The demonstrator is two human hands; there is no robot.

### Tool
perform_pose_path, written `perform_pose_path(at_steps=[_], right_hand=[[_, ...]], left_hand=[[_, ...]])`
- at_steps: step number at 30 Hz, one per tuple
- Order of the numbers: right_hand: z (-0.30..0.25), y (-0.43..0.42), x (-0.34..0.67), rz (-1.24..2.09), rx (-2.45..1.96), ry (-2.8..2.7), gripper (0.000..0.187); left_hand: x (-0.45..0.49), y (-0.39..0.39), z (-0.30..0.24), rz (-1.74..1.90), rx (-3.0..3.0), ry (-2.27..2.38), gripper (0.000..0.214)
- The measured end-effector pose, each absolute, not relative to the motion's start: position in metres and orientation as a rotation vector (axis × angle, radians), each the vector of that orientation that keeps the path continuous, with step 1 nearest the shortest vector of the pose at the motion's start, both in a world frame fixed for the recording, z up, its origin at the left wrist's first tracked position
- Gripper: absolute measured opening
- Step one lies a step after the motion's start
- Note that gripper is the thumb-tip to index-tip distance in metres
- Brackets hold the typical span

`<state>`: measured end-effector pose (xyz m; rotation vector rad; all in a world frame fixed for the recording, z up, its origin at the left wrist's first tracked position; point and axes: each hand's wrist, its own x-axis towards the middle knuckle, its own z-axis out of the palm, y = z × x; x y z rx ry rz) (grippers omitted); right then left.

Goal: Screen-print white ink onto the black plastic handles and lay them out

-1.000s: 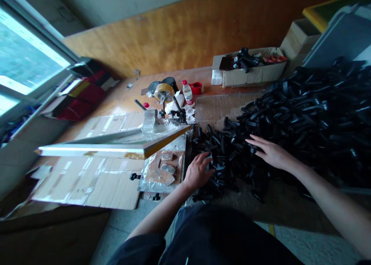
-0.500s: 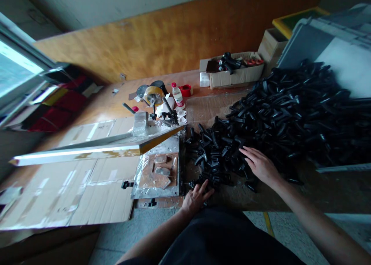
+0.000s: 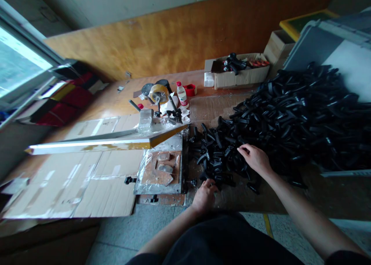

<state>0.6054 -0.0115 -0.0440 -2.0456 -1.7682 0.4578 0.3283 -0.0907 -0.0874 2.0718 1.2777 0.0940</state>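
Black curved plastic parts (image 3: 214, 157) lie heaped on the bench, thinning out toward the metal plate. At the near edge of this heap is my left hand (image 3: 203, 196), its fingers curled inward; whatever they hold, if anything, is hidden. My right hand (image 3: 255, 158) is over the middle of the heap, thumb and fingertips pinched together. What sits between those fingertips is too small and dark to make out. A small black fitting (image 3: 193, 182) is just left of my left hand.
A metal plate (image 3: 162, 190) with a film-covered board stands left, beneath a long metal bar (image 3: 95, 146). Flattened cardboard (image 3: 107, 195) covers the bench's left side. Behind are a bottle (image 3: 182, 95), a tape roll (image 3: 159, 94) and a carton (image 3: 232, 80). A grey crate (image 3: 307, 45) is at right.
My left hand's fingers have gone from spread to curled. My right hand's fingertips have drawn together into a pinch above the heap. The whole view has shifted slightly.
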Motion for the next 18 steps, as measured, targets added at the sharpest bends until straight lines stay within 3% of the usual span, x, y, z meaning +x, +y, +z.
perform_pose_path(at_steps=[9,12,18], right_hand=[[-0.043,-0.005,0.612,0.516,-1.932,-1.511,0.026],[-0.039,-0.004,0.606,0.447,-1.867,-1.463,0.029],[-0.024,-0.009,0.544,0.478,-1.699,-1.572,0.041]], left_hand=[[0.320,0.019,-0.045,0.485,1.633,1.526,0.030],[0.321,0.027,-0.034,0.633,1.740,1.476,0.020],[0.298,0.003,-0.033,0.857,1.640,1.187,0.034]])
